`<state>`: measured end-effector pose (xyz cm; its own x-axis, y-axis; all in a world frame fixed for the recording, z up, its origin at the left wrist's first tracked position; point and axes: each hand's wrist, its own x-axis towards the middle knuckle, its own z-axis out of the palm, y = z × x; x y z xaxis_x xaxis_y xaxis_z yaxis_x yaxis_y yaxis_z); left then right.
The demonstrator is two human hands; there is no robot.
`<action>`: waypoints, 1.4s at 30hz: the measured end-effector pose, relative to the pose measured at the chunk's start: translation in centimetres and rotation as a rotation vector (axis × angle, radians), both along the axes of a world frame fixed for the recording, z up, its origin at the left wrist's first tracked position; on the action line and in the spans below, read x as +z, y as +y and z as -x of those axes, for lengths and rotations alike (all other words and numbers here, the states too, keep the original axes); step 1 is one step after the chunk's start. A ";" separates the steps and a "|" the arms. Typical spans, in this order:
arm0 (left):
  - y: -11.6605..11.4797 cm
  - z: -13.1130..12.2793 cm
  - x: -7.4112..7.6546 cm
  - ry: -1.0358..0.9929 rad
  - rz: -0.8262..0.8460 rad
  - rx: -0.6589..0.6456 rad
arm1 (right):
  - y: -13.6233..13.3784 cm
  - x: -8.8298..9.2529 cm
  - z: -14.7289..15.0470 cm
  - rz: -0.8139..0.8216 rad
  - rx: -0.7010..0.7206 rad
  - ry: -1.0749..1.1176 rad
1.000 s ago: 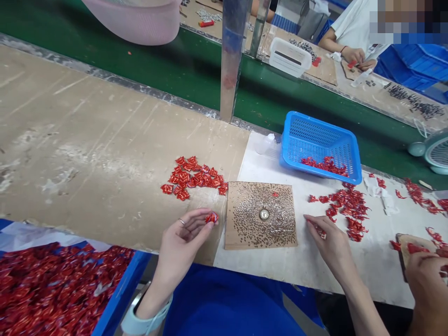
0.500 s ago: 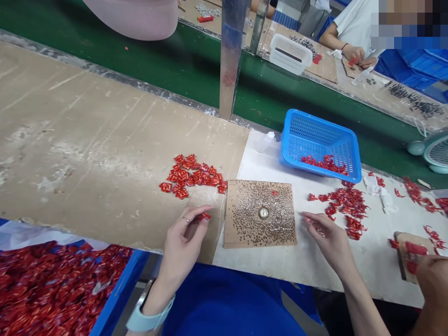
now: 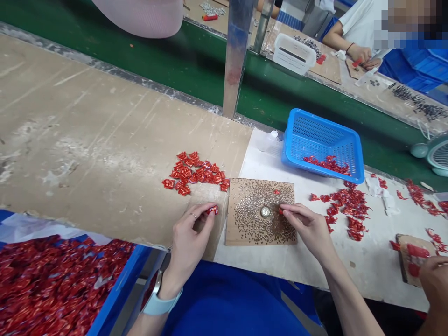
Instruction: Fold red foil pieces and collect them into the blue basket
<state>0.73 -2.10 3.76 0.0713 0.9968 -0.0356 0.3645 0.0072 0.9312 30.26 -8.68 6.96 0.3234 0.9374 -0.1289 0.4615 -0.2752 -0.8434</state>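
My left hand [image 3: 192,235] pinches a shiny red folded piece [image 3: 213,210], rose-like in shape, just left of the board. Between the thumb and fingertips of my right hand [image 3: 310,227] is a small red piece [image 3: 281,211], held over the board's right half. The brown board [image 3: 234,237] is covered in many small glossy brown spots. A small round metallic piece [image 3: 265,212] sits at its middle, close to my right fingertips. One red bit [image 3: 276,192] lies near the board's top edge. Left of the board is a cluster of red rose-like pieces [image 3: 196,173].
A blue basket [image 3: 324,172] with red pieces stands behind a pile of curled red pieces [image 3: 350,203]. A small bottle [image 3: 269,140] is beside it. A bin [image 3: 63,284] of red pieces is at lower left. A co-worker's hand [image 3: 434,280] is at right; another person [image 3: 364,32] works opposite.
My right hand has moved left from beside the board to over it, near the round metallic piece. My left hand has shifted slightly right and up, still pinching its red piece.
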 end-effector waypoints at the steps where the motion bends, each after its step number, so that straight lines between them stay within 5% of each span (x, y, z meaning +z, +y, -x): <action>1: 0.0 0.0 -0.1 -0.001 -0.007 0.006 | 0.3 -0.1 0.5 -0.008 0.011 -0.010; 13: -0.3 0.1 -0.5 -0.026 -0.054 0.017 | 1.3 -0.5 3.1 0.022 0.029 -0.080; 23: -0.1 0.2 -0.6 -0.025 -0.092 -0.004 | 1.3 -0.3 3.4 0.039 -0.066 0.092; 37: -1.8 -4.0 3.2 -0.107 -0.229 -0.171 | 0.3 3.6 3.5 0.087 -0.105 0.654; 42: -2.6 -5.6 4.0 -0.119 -0.259 -0.192 | -0.5 4.3 4.5 -0.011 -0.067 0.572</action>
